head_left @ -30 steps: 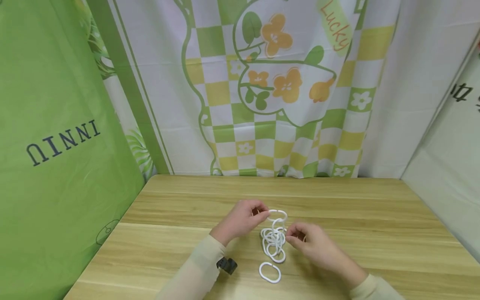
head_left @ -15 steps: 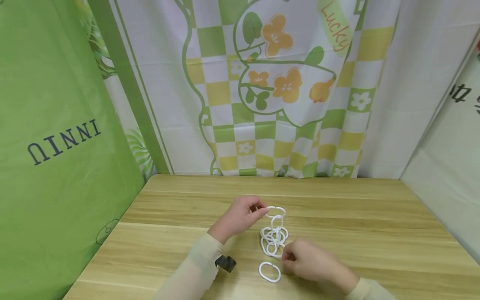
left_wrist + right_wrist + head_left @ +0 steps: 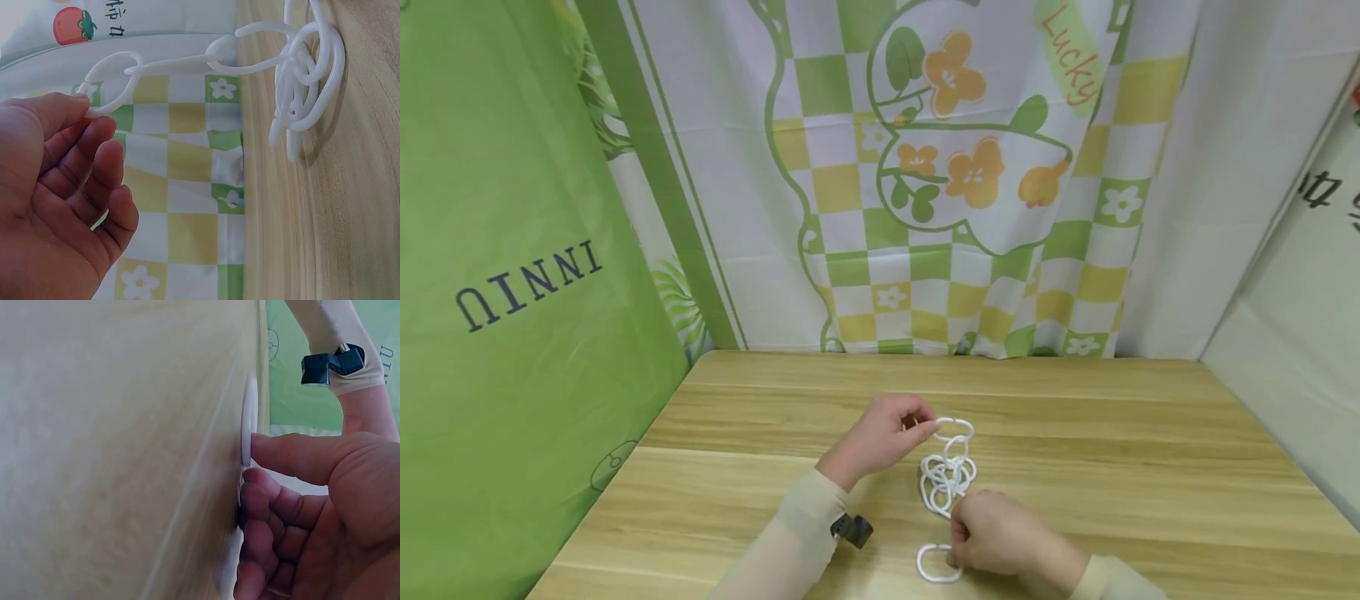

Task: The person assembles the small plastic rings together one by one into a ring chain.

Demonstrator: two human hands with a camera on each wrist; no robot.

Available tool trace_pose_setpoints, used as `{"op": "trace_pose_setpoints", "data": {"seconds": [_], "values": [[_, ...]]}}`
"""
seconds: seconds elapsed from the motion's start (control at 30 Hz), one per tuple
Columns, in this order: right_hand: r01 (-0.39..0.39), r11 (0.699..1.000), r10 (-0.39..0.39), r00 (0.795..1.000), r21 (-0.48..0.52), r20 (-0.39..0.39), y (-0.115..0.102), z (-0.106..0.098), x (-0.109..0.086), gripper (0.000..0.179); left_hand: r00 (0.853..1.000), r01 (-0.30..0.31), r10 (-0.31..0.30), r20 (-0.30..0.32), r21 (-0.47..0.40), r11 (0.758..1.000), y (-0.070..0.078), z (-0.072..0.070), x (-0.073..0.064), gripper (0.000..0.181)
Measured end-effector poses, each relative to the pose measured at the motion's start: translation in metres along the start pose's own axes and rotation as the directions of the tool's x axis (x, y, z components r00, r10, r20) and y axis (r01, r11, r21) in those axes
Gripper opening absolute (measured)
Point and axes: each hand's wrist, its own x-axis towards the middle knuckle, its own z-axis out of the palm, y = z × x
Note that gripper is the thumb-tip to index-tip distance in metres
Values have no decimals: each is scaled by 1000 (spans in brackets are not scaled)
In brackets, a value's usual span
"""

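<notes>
My left hand (image 3: 880, 437) pinches the end link of a white plastic chain between thumb and index finger, raised above the table. From this end link (image 3: 134, 81) further oval links run down to a tangled pile (image 3: 337, 62) on the wood, seen in the left wrist view. My right hand (image 3: 1000, 533) is low over the table, nearer me than the pile. Its thumb and index finger pinch the edge of a loose white oval link (image 3: 246, 425), which looks flat against the table in the right wrist view. A small gap shows in the side of this loose link (image 3: 938, 580).
The wooden table (image 3: 760, 400) reaches back to a checked, flowered curtain (image 3: 887, 267). A green cloth (image 3: 550, 375) hangs along the left and a pale cloth (image 3: 1300, 358) along the right. A black camera (image 3: 852, 530) sits on my left wrist.
My right hand has left the side of the pile, come toward me and taken the loose link's edge, turning it slightly. My left hand stays nearly still with the chain's end link.
</notes>
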Motion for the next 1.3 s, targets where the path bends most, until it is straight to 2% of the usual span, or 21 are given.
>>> {"op": "trace_pose_setpoints", "data": {"seconds": [0.2,0.37,0.5,0.67,0.8,0.9,1.13,1.3], "values": [[66,998,-66,998,-15,17,0,2,-1,25,1000,6,-6,11,16,1000,4,1,0,14],[82,996,-81,997,-32,11,0,1,-4,25,1000,-1,1,9,26,1000,4,2,0,12],[97,995,-97,995,2,-7,4,-2,-6,24,1000,6,-6,18,25,1000,5,3,1,13],[96,990,-92,995,106,-43,10,-11,-5,20,999,5,-6,34,23,1000,5,3,1,13],[99,968,-82,993,232,-80,12,-22,-4,14,999,14,-15,45,15,1000,4,4,0,14],[105,954,-76,991,281,-110,14,-31,-5,9,998,21,-22,58,12,1000,4,6,0,12],[142,956,-93,977,257,-193,17,-45,-6,5,995,34,-35,98,15,999,4,10,-1,10],[106,965,-52,975,241,-218,17,-50,-8,5,991,30,-34,132,30,999,4,15,0,11]]}}
